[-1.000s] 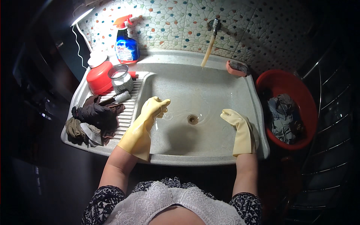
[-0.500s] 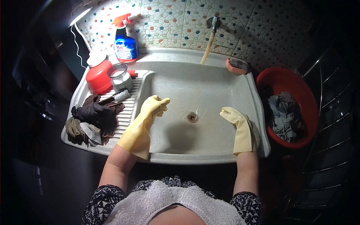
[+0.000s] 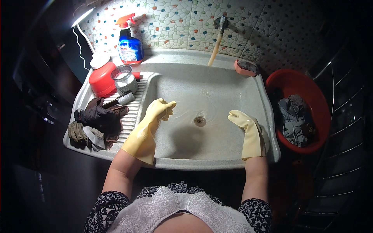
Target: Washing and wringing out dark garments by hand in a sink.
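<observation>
Both my hands wear yellow rubber gloves and hover over a speckled grey sink (image 3: pixel 217 153). My left hand (image 3: pixel 160 110) is at the basin's left side, beside the ridged washboard, its fingers curled into a loose fist. Nothing shows in it. On the basin's right, my right hand (image 3: pixel 243 119) has its fingers folded inward, also with nothing visible in them. Between the hands lies the round drain (image 3: pixel 199 121), with shallow water around it. A hose (image 3: pixel 215 50) hangs from the wall tap (image 3: pixel 222 22) over the far rim.
Dark wet clothes (image 3: pixel 101 120) and a brush (image 3: pixel 125 98) lie on the washboard (image 3: pixel 134 112). Behind them stand a glass jar (image 3: pixel 125 80), a red container (image 3: pixel 103 80) and a blue spray bottle (image 3: pixel 130 49). A pink soap dish (image 3: pixel 244 68) sits far right; a red tub (image 3: pixel 324 124) holds clothes (image 3: pixel 295 120).
The water's ripples around the drain have shifted and the drain shows more plainly. Both hands have stayed in place.
</observation>
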Demonstrator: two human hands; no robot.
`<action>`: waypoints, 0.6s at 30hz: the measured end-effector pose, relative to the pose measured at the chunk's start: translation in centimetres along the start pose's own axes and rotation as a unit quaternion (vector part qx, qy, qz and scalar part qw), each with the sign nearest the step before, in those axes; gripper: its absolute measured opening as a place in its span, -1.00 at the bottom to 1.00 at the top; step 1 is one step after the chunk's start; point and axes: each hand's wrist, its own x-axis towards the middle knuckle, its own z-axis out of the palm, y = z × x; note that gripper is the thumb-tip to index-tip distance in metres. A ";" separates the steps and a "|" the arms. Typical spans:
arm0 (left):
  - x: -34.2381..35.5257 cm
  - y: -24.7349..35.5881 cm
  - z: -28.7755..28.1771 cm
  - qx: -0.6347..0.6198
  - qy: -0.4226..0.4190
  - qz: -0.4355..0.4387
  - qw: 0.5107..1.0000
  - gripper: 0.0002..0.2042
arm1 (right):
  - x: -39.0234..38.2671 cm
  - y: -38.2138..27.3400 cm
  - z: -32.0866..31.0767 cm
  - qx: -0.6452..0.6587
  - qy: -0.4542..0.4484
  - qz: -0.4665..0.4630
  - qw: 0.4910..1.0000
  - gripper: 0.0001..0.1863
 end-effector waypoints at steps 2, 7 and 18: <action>0.1 -0.1 -0.2 0.008 -0.001 -0.001 1.000 -0.71 | 0.2 0.0 0.1 -0.003 0.005 -0.013 1.000 -0.49; -0.1 0.2 0.0 0.030 0.004 0.002 1.000 -0.69 | 1.0 1.4 1.2 0.039 0.039 -0.026 0.998 -0.61; 0.1 0.1 -0.3 0.026 -0.012 -0.006 1.000 -0.66 | 0.0 -0.7 0.2 -0.001 0.008 -0.004 1.000 -0.38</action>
